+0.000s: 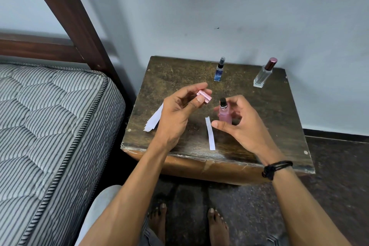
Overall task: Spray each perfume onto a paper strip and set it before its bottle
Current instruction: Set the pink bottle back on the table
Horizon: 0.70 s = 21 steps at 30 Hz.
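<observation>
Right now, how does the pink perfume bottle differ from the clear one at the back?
The pink perfume bottle is uncapped, its pink cap in the left hand; the clear bottle wears its dark red cap. The right hand holds the pink perfume bottle; the clear bottle stands untouched. Both are small and upright.

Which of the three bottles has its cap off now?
The pink bottle in the right hand: its black nozzle is bare, and the left hand holds the pink cap. The blue bottle and clear bottle at the back are capped.
</observation>
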Motion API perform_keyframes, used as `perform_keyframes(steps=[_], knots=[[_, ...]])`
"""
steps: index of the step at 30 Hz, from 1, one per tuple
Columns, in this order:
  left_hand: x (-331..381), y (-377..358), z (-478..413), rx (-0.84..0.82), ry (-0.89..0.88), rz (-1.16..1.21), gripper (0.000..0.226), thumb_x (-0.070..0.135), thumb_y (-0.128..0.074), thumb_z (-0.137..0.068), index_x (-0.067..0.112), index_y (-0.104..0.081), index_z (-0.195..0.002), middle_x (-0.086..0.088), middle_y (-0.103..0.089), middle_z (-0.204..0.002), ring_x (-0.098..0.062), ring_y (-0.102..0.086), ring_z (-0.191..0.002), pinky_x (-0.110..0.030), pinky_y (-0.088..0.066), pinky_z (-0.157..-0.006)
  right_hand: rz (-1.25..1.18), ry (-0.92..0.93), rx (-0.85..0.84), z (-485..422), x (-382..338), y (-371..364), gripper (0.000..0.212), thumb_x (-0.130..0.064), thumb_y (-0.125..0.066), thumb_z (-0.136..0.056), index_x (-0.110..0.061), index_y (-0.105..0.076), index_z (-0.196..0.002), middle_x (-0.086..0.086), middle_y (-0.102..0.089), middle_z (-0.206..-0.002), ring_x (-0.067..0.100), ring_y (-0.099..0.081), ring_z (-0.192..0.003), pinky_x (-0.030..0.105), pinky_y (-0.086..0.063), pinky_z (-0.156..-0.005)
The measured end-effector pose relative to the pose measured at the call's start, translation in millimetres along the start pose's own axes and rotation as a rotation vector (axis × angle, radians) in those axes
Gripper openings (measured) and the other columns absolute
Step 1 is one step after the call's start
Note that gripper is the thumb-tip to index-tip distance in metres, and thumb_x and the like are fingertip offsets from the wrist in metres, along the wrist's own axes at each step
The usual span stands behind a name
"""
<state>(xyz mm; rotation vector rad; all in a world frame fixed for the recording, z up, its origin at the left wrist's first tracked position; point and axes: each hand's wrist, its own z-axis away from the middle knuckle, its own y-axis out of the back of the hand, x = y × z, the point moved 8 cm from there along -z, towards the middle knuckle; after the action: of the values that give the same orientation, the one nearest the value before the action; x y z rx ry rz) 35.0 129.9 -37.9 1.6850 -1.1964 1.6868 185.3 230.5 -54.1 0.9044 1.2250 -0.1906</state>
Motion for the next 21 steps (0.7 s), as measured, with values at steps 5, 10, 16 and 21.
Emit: perform_keyframes(steps=[5,10,16,21], knots=[[-0.3,-3.8,2.0,-0.010,0.014,0.006,0.027,0.001,-0.060,-0.098,0.004,-0.066,-0.124,-0.009,-0.075,-0.111,-0.019,-0.068,-0.106,-0.029,-0.055,-0.088,0.025,0.012,-0.040,2.0,-4.3,-6.7,0.051,-0.038,-0.088,-0.079,-0.038,-0.058,-0.121,-0.019,-0.071,-0.112,-0.003,-0.067,-0.108,0.025,-0.048,-0.095],[-2.8,-7.9,2.2,-0.056,0.027,-0.018,0.027,-0.001,-0.060,-0.097,0.007,-0.067,-0.122,-0.006,-0.075,-0.109,-0.019,-0.069,-0.102,-0.034,-0.059,-0.089,0.047,0.029,-0.059,2.8,-5.4,-8.9,0.049,-0.037,-0.087,-0.079,-0.036,-0.062,-0.122,-0.017,-0.072,-0.110,-0.002,-0.068,-0.102,0.022,-0.048,-0.091],[-2.9,-7.9,2.0,-0.080,0.017,-0.140,0.028,0.001,-0.064,-0.096,0.008,-0.069,-0.122,-0.010,-0.074,-0.113,-0.021,-0.070,-0.108,-0.035,-0.059,-0.092,0.058,0.046,-0.048,3.1,-7.3,-7.7,0.052,-0.040,-0.085,-0.082,-0.036,-0.064,-0.129,-0.017,-0.073,-0.113,-0.002,-0.066,-0.103,0.019,-0.048,-0.088],[-3.2,-7.8,1.3,-0.092,-0.007,-0.218,0.030,0.003,-0.068,-0.093,0.009,-0.070,-0.122,-0.013,-0.072,-0.116,-0.022,-0.070,-0.111,-0.043,-0.056,-0.100,0.062,0.053,-0.030,3.0,-8.3,-6.8,0.052,-0.041,-0.084,-0.082,-0.038,-0.064,-0.131,-0.020,-0.071,-0.113,-0.006,-0.065,-0.102,0.015,-0.045,-0.084]])
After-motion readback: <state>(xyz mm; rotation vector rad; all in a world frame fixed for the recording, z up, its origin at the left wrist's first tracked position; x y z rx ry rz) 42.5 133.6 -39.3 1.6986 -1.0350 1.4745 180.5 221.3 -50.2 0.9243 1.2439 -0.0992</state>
